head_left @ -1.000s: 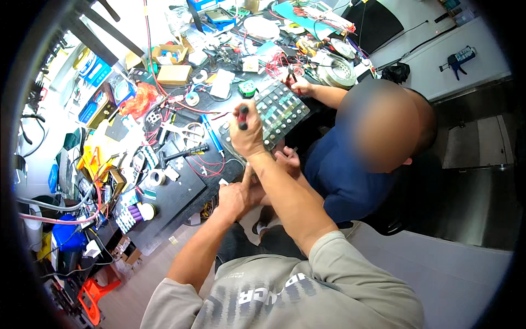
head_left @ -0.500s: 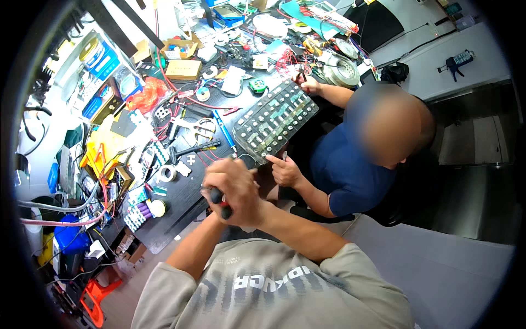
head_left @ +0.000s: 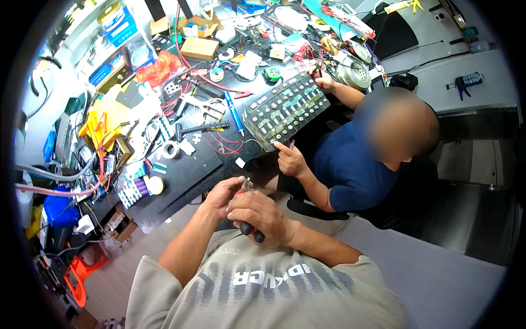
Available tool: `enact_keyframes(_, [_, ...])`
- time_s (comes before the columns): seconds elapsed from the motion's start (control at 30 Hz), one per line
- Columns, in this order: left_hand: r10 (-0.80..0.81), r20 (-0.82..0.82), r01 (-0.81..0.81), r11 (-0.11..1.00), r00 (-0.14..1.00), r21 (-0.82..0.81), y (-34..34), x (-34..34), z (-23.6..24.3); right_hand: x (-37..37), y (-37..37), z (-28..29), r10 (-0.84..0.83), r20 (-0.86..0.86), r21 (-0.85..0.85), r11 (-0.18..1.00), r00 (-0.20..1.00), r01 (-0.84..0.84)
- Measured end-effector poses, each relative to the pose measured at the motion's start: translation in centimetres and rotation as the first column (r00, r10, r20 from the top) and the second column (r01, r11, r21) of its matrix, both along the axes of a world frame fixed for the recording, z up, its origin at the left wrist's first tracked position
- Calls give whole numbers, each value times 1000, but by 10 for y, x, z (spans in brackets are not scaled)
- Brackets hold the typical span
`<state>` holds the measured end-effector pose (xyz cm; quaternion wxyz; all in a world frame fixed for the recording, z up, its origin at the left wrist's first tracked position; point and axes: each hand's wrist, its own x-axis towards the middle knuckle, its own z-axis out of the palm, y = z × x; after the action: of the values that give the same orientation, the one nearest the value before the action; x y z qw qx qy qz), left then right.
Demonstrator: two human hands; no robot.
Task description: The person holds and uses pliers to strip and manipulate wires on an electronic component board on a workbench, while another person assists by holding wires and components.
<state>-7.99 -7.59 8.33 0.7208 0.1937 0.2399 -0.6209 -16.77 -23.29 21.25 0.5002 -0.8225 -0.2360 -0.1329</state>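
Observation:
My right hand point(head_left: 264, 215) is wrapped round a pair of pliers point(head_left: 246, 228) with red and black handles, held close to my chest. The handle ends stick out below my fingers and the metal jaws point up, away from me. Right beside the jaws is my left hand point(head_left: 223, 198), its fingers closed with the thumb near the tip; what they pinch, if anything, is too small to make out. Beyond my hands, a dark battery pack point(head_left: 286, 109) with rows of round terminals tilts over the table edge, held at both ends by a co-worker's hands.
A co-worker in a blue shirt point(head_left: 350, 148) sits close on my right. The dark table point(head_left: 189, 183) carries a hammer point(head_left: 203, 127), scissors point(head_left: 211, 109), a blue pen-like tool point(head_left: 234, 112), tape rolls and loose wires. An orange stool point(head_left: 79, 274) stands on the floor at left.
Both my hands have come down toward my chest and apart, so the pliers' jaws now show. The view has shifted slightly. The co-worker still holds the battery pack.

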Motion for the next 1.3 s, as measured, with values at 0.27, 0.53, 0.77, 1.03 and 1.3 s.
enact_keyframes(0.27, [82,76,-87,994,994,61,-16,-51,-6,-45,-17,-4,130,-58,-4,991,990,-131])
enact_keyframes(0.53, [109,20,-111,991,994,71,-34,-114,-17,-94,-40,-18,219,-157,35,976,963,-217])
enact_keyframes(0.77, [260,17,-254,925,965,284,-29,-169,-104,-124,-37,-17,154,-403,93,988,902,-126])
enact_keyframes(1.03, [558,162,-516,567,814,642,70,-131,-282,-134,-58,-36,47,-482,18,999,875,-43])
enact_keyframes(1.3, [-383,330,-265,212,863,940,115,-115,-292,-152,-80,-28,-114,-617,-188,982,778,-6])
